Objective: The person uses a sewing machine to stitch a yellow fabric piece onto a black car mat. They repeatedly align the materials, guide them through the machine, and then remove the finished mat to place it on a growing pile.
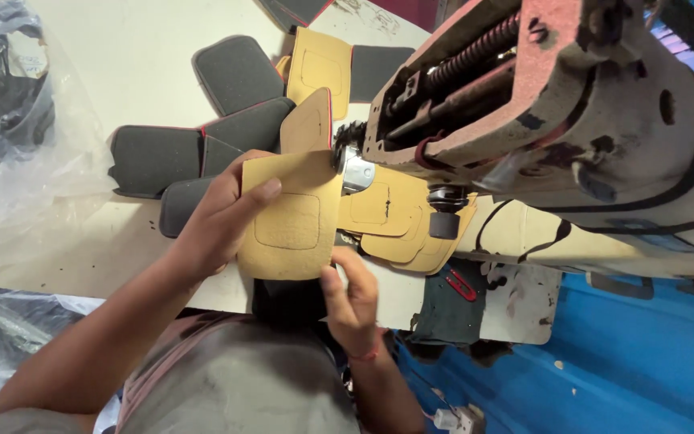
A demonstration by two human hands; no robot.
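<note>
Soft, even daylight, faint shadows, mild glare on plastic bag (10,161), wide-angle stretch at edges

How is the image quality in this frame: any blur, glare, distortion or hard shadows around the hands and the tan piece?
Head view: even, soft light with no hard shadows; the tan piece and the left hand are sharp, the right hand slightly soft; the clear plastic bag shows mild glare; the sewing machine looms large and stretched at the wide-angle edge.
</note>
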